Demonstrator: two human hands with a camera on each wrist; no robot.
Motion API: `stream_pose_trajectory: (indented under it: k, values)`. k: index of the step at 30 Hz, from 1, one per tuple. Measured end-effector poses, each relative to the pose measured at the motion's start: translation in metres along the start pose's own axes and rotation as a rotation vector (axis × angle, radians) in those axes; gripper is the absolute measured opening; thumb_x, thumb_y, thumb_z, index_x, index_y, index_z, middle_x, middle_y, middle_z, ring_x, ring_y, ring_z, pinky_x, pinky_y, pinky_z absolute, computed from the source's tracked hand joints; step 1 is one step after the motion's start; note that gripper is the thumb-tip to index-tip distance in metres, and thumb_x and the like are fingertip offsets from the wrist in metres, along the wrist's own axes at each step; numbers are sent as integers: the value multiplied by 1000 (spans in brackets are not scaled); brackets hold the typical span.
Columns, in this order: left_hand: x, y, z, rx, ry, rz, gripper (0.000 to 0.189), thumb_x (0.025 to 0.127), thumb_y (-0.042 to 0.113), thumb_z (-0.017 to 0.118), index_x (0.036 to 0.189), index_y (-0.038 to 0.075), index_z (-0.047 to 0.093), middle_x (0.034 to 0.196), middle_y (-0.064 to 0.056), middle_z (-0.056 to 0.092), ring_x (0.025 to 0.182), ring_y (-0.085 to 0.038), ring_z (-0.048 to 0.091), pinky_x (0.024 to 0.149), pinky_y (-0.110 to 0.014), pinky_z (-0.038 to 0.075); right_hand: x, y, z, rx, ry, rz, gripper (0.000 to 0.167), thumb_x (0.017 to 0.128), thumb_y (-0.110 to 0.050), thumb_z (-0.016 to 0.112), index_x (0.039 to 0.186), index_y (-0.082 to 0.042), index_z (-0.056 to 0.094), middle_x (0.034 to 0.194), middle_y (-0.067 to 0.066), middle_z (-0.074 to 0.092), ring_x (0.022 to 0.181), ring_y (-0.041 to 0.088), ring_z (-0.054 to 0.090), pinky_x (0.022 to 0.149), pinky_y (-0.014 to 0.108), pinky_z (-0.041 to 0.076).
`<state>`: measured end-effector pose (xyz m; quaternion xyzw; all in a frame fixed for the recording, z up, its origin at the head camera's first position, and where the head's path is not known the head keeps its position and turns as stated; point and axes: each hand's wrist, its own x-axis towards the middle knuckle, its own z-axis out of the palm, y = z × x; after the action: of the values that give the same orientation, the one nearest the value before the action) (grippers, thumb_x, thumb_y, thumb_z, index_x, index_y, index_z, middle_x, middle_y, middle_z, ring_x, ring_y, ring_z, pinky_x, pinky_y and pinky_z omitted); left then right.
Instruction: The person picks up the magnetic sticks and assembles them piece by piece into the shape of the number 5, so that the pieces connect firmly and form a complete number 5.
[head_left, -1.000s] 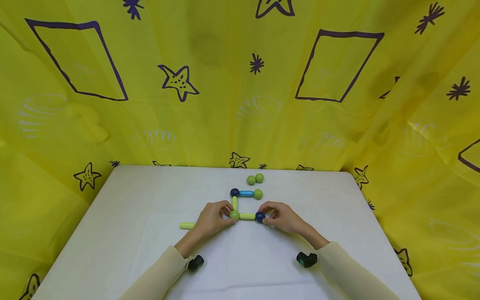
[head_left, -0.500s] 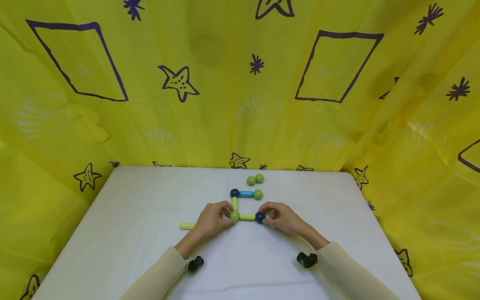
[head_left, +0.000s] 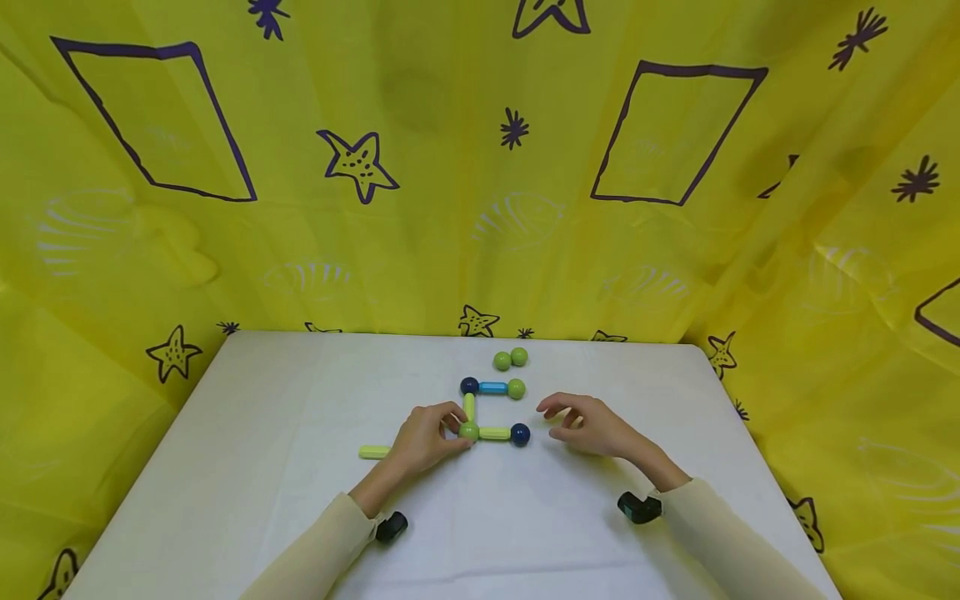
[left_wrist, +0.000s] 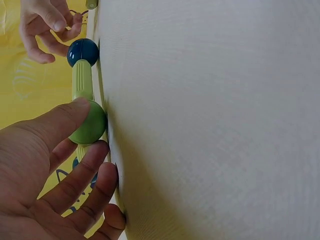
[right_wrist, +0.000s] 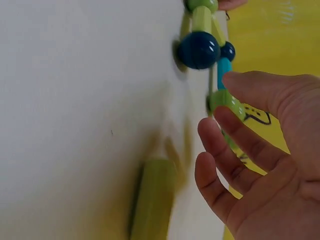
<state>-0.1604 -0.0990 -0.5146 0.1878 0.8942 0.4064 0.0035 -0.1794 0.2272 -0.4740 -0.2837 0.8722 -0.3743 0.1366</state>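
My left hand (head_left: 426, 435) pinches a light green ball (left_wrist: 90, 124) between thumb and fingers at the corner of a three-sided frame of balls and sticks. From that ball a yellow-green stick (head_left: 495, 434) runs right to a dark blue ball (head_left: 520, 434), and another yellow-green stick (head_left: 469, 407) runs back to a second dark blue ball (head_left: 469, 385). A blue stick (head_left: 493, 387) joins that one to a green ball (head_left: 516, 388). My right hand (head_left: 588, 427) hovers just right of the front blue ball, fingers apart and holding nothing.
Two loose green balls (head_left: 502, 361) lie behind the frame. One yellow-green stick (head_left: 373, 452) lies left, partly behind my left wrist. Another green stick (right_wrist: 154, 200) lies near my right hand in the right wrist view. Yellow patterned cloth (head_left: 442, 250) surrounds the white table (head_left: 300, 392).
My right hand has let go of the front dark blue ball and drawn away to the right, fingers spreading. The left hand and the frame have stayed in place.
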Motion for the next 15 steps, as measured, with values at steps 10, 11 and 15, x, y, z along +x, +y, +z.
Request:
stream_pose_trajectory:
  k: [10,11,15]
  values:
    - [1,0,0,8,1,-14,24,82,22,88,99,16,72,85,6,72,71,-8,55,65,-26,45,-28,12,-29,-43,-47,27,32,93,-5,74,124,-6,66,106,11,69,89,18,62,76,30,53]
    - [1,0,0,8,1,-14,24,82,22,88,99,16,72,85,6,72,71,-8,55,65,-26,45,-30,13,-30,-42,-55,32,32,93,-5,74,124,-6,66,106,11,69,88,18,62,75,30,52]
    - [1,-1,0,7,-1,-9,25,82,22,89,99,16,72,85,6,73,71,-8,55,65,-26,45,-37,15,-33,-55,-76,36,31,92,-8,76,122,-6,67,103,10,68,85,16,62,74,29,51]
